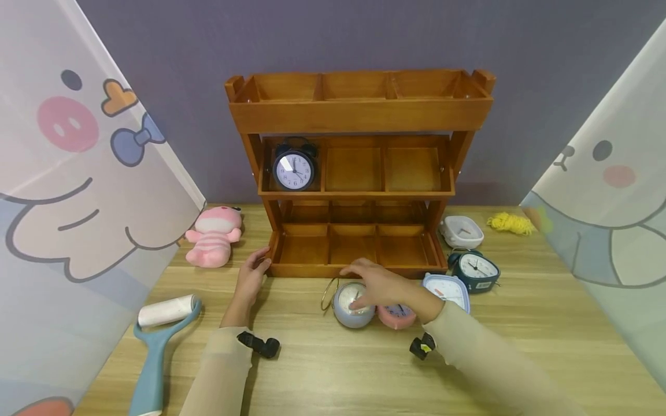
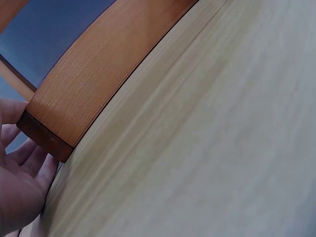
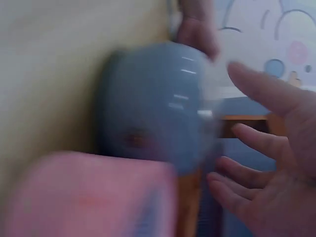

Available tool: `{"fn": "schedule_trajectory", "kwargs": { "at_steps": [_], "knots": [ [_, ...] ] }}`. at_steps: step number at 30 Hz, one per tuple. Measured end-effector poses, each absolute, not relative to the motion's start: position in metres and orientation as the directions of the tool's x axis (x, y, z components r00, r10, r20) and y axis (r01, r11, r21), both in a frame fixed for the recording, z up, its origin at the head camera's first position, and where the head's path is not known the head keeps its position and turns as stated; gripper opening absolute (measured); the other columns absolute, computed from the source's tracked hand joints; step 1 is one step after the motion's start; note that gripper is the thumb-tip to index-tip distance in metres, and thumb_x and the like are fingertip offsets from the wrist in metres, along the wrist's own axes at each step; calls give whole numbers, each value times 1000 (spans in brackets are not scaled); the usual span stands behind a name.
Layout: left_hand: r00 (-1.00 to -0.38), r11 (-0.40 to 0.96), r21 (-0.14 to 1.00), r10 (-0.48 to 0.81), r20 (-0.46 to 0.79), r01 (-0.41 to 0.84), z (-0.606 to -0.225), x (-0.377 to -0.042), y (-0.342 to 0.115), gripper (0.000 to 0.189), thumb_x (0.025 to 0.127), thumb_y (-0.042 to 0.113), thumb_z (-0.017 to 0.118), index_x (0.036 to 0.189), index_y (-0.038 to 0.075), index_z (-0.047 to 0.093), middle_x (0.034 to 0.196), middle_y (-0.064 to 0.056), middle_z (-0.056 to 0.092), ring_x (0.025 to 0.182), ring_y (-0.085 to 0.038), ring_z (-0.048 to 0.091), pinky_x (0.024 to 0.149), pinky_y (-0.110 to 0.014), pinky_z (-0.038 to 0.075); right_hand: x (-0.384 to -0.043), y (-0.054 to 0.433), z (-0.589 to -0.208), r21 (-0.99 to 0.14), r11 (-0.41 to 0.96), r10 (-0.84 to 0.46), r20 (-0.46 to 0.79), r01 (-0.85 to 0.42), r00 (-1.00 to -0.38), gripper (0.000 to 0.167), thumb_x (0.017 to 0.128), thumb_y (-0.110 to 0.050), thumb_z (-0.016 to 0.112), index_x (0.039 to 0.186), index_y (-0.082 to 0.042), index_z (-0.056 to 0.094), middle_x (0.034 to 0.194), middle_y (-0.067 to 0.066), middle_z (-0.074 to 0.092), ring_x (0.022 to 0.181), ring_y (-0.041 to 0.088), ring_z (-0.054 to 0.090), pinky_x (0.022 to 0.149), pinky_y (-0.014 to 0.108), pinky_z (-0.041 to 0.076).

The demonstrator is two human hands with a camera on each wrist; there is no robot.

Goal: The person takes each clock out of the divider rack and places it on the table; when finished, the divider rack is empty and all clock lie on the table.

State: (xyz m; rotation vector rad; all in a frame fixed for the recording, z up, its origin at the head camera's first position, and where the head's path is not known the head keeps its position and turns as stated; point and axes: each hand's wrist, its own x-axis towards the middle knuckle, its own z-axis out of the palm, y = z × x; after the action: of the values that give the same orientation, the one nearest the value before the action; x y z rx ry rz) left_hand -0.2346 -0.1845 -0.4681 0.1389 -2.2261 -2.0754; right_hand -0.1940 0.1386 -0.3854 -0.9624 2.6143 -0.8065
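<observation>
My left hand (image 1: 252, 277) holds the front left corner of the brown wooden shelf (image 1: 359, 118). In the left wrist view its thumb and fingers (image 2: 35, 155) lie about the end of the bottom board. Fingers spread, my right hand (image 1: 382, 284) hovers over a round light-blue alarm clock (image 1: 354, 322) in front of the shelf. The right wrist view shows the blurred blue clock (image 3: 153, 98) beside the spread fingers, with a gap between. A pink clock (image 1: 397, 319) stands right of it, partly hidden by the right hand. A black twin-bell alarm clock (image 1: 293, 170) sits in the middle tier's left compartment.
At right stand a pale-blue square clock (image 1: 448, 290), a dark-green clock (image 1: 474, 271) and a white clock (image 1: 462, 231). Yellow cord (image 1: 510, 223) lies behind them. A pink striped plush toy (image 1: 212, 238) and a blue-handled lint roller (image 1: 153, 364) lie at left.
</observation>
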Motion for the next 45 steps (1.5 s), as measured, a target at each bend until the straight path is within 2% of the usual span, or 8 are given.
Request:
{"fn": "schedule_trajectory", "kwargs": {
  "at_steps": [4,8,16,19,24,30,38,45],
  "knots": [
    [-991,71,997,-134,4,-5,-469,-234,-185,40,100,2,49,140,-3,46,142,-19,43,129,-28,39,105,-39,32,-213,125,-355,-537,633,-592,127,-557,-796,60,81,-24,81,134,-11,56,139,12,46,126,32,45,102,49,39],
    [-991,72,997,-131,9,0,-468,-233,-184,40,100,2,49,140,-5,45,142,-22,42,129,-31,38,106,-40,31,-236,109,-323,-514,616,-525,296,-596,-798,53,82,-18,79,130,-9,59,134,11,49,124,30,47,104,44,37],
    [-993,33,999,-117,-6,-10,-444,-221,-178,41,98,-4,48,137,-13,43,141,-30,40,129,-36,37,106,-44,30,-271,76,-291,-539,625,-390,412,-565,-824,49,86,-15,76,131,-8,57,125,12,48,105,26,50,89,34,45],
    [-993,30,1000,-121,-3,-6,-447,-223,-179,40,98,-4,49,138,-12,44,141,-29,41,129,-34,38,106,-41,31,-279,64,-284,-515,643,-359,451,-567,-817,50,86,-15,77,131,-7,57,127,14,47,109,26,47,92,34,44],
    [-990,58,998,-139,9,1,-460,-229,-182,40,100,0,49,139,-9,44,141,-26,41,128,-32,39,104,-37,32,-293,46,-280,-487,705,-284,472,-516,-834,65,83,-26,80,138,-10,51,136,16,38,126,30,36,103,36,38],
    [-988,61,998,-149,26,17,-465,-228,-180,41,100,0,49,140,-8,45,141,-25,43,128,-31,39,105,-38,30,-304,33,-284,-461,750,-220,503,-474,-836,81,79,-37,82,145,-11,41,141,16,32,128,31,32,102,36,38],
    [-987,80,997,-160,30,18,-470,-231,-181,39,99,0,50,138,-6,48,139,-23,45,125,-30,42,103,-38,34,-311,25,-284,-409,794,-217,501,-450,-838,87,78,-44,81,148,-12,40,141,16,34,126,30,35,103,38,35],
    [-987,84,996,-157,35,22,-471,-234,-183,39,99,0,50,138,-6,48,139,-23,45,125,-29,41,102,-36,34,-318,14,-273,-358,838,-249,421,-412,-872,90,77,-48,80,150,-18,36,145,12,31,131,28,30,108,38,29]
  ]
}}
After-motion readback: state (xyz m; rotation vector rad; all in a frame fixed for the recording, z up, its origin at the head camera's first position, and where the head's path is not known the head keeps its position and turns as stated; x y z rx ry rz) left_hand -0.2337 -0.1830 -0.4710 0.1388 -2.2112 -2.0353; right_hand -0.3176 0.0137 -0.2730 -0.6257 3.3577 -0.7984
